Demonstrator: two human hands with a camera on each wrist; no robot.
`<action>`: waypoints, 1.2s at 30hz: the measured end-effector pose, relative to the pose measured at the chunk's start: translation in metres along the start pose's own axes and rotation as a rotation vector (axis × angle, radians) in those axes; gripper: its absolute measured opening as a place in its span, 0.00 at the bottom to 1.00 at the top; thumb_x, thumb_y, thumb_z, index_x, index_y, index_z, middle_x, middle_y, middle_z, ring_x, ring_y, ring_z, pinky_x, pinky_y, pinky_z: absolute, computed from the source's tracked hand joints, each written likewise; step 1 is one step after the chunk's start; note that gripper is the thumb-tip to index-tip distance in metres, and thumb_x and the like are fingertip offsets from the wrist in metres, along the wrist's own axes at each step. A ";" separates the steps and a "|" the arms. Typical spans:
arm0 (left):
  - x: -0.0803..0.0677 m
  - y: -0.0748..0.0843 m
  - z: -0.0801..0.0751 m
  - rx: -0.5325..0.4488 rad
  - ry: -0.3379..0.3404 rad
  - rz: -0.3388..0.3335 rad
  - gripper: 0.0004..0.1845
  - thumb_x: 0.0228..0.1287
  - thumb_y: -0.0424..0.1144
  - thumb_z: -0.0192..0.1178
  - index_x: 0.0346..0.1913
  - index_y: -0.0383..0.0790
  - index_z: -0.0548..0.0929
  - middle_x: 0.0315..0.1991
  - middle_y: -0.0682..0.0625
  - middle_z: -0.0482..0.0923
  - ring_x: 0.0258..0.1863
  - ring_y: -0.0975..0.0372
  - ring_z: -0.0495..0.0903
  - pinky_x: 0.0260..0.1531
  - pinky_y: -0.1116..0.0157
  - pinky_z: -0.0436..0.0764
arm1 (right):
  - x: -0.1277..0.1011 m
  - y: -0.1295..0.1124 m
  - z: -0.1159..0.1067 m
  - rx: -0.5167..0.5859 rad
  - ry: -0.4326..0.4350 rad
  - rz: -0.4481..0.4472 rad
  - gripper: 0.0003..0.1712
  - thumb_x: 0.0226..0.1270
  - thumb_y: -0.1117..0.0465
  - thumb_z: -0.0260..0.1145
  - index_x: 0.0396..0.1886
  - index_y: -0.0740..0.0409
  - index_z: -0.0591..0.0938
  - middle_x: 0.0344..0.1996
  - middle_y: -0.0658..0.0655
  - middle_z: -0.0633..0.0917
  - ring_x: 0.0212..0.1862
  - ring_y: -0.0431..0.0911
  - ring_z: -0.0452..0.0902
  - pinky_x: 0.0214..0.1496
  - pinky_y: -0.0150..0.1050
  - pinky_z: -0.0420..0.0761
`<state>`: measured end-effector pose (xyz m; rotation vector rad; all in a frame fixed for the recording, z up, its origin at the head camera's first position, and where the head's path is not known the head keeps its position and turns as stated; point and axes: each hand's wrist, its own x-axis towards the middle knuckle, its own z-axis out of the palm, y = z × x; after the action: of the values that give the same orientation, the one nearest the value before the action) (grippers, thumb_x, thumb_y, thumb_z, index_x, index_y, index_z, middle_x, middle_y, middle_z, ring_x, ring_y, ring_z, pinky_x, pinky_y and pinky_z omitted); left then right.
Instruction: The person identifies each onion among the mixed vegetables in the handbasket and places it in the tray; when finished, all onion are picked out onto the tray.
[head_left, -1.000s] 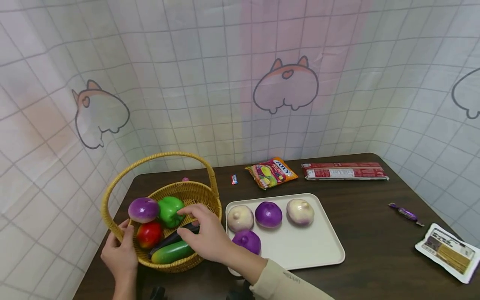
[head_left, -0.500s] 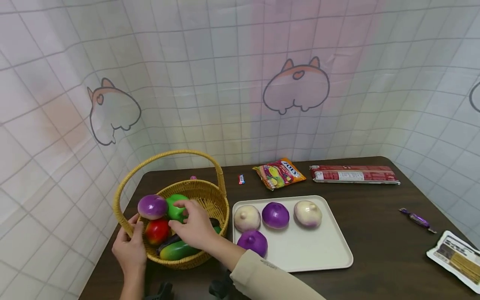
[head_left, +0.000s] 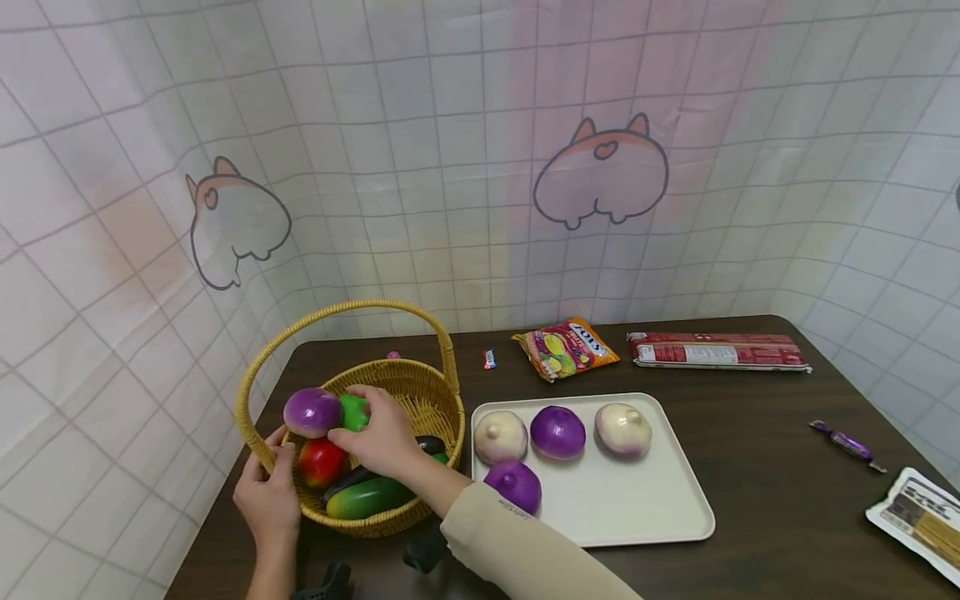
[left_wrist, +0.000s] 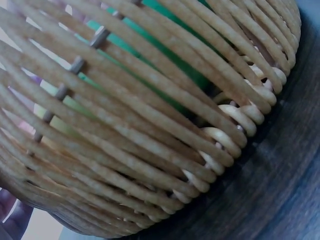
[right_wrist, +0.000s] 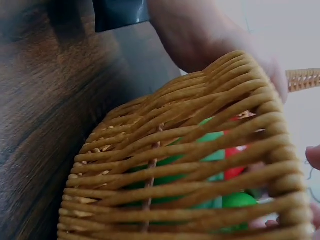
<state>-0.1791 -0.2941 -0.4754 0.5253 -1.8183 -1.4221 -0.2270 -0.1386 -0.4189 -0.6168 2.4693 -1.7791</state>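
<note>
A yellow wicker basket [head_left: 420,400] with a tall arched handle stands at the left of the table. My left hand [head_left: 270,492] grips its left rim near the handle's base, thumb on the inner side. In the head view, my right hand [head_left: 382,437] reaches over the basket, thumb and forefinger apart. Its fingertips are at the right side of a purple onion [head_left: 311,412], in front of a partly hidden green bell pepper [head_left: 352,412]. Below lie a red fruit [head_left: 322,463], a dark eggplant [head_left: 348,481] and a green cucumber-like vegetable [head_left: 369,497].
Right of the basket, a white tray [head_left: 622,500] bears several white and purple onions. Behind it lie a candy bag [head_left: 566,348], a small wrapped sweet [head_left: 489,359] and a long red packet [head_left: 720,351]. A purple-wrapped candy [head_left: 849,445] and a white pouch [head_left: 918,517] lie farther right.
My right hand has moved left and up across the basket, from above the eggplant, past the pepper, to the purple onion. The left hand keeps its grip. The head view has shifted slightly left.
</note>
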 end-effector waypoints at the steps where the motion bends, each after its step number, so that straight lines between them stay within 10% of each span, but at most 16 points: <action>1: 0.000 0.000 0.000 -0.008 -0.001 -0.001 0.15 0.66 0.42 0.61 0.52 0.41 0.86 0.42 0.60 0.84 0.39 0.70 0.76 0.37 0.77 0.70 | 0.001 0.000 0.002 -0.003 0.001 0.006 0.34 0.59 0.52 0.72 0.65 0.52 0.73 0.57 0.56 0.78 0.53 0.49 0.74 0.43 0.33 0.75; 17: 0.001 -0.003 -0.003 -0.014 0.014 0.019 0.13 0.67 0.41 0.61 0.51 0.42 0.87 0.44 0.47 0.86 0.38 0.67 0.77 0.36 0.75 0.72 | 0.016 -0.004 0.014 -0.062 -0.101 0.016 0.44 0.59 0.48 0.72 0.74 0.47 0.64 0.66 0.52 0.73 0.62 0.48 0.72 0.57 0.42 0.76; 25: 0.000 -0.002 -0.005 -0.020 -0.004 -0.007 0.14 0.66 0.39 0.62 0.51 0.40 0.86 0.38 0.59 0.84 0.34 0.67 0.75 0.34 0.77 0.72 | 0.021 0.000 0.021 -0.064 -0.219 -0.039 0.47 0.59 0.50 0.72 0.76 0.46 0.59 0.70 0.48 0.68 0.66 0.43 0.68 0.62 0.38 0.72; 36: 0.000 -0.001 -0.004 -0.030 0.005 0.001 0.13 0.65 0.38 0.61 0.49 0.40 0.87 0.33 0.65 0.82 0.29 0.67 0.72 0.28 0.75 0.70 | 0.024 0.001 0.030 -0.142 -0.169 -0.077 0.44 0.56 0.42 0.73 0.72 0.42 0.66 0.61 0.51 0.70 0.57 0.41 0.72 0.57 0.38 0.75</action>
<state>-0.1766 -0.2970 -0.4764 0.5122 -1.7907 -1.4441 -0.2416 -0.1739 -0.4252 -0.8444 2.5023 -1.5128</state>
